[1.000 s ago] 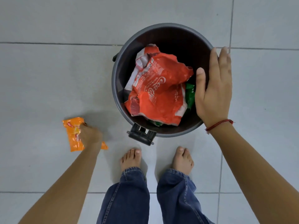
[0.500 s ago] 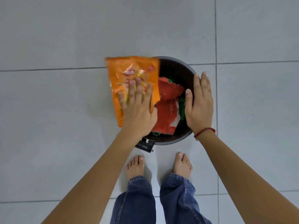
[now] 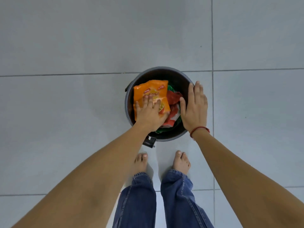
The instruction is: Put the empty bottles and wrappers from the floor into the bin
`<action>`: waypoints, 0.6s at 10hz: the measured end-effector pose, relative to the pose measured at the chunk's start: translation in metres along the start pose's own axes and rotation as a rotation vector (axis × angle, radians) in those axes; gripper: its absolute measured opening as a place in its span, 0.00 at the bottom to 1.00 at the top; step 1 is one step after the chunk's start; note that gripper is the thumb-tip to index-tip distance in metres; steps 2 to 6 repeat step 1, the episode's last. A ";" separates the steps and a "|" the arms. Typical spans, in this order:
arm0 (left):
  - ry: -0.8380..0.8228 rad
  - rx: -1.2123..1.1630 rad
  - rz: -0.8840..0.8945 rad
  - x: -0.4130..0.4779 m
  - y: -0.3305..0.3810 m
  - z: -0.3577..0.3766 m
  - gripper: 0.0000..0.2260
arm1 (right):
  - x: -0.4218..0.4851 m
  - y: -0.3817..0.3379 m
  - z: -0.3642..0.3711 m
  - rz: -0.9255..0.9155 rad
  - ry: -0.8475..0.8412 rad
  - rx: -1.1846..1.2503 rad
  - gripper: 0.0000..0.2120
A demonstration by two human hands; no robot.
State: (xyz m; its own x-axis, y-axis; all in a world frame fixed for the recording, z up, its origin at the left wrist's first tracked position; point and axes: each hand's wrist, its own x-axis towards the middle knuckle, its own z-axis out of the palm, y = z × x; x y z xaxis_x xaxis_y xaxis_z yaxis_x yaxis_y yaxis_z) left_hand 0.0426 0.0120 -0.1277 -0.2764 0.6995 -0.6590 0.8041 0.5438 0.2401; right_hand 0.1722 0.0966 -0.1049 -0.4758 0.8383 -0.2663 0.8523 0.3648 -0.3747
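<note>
Both hands: over the bin (image 3: 127, 102).
Left hand (image 3: 150, 115): fingers spread, pressed flat on the orange wrapper (image 3: 150, 94) inside the bin's left half.
Right hand (image 3: 195, 109): open, on the right rim.

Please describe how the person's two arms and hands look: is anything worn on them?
Both arms are bare up to the frame's edge, with no sleeves, gloves, rings or watch visible. The left hand wears nothing. The right hand has a thin red string bracelet around the wrist, with a small end hanging loose at its side. Fingernails look short and unpainted.
</note>
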 end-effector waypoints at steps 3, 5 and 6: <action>0.126 0.029 0.126 -0.032 -0.010 -0.036 0.27 | -0.014 -0.015 -0.026 -0.031 -0.054 -0.040 0.26; 0.126 0.029 0.126 -0.032 -0.010 -0.036 0.27 | -0.014 -0.015 -0.026 -0.031 -0.054 -0.040 0.26; 0.126 0.029 0.126 -0.032 -0.010 -0.036 0.27 | -0.014 -0.015 -0.026 -0.031 -0.054 -0.040 0.26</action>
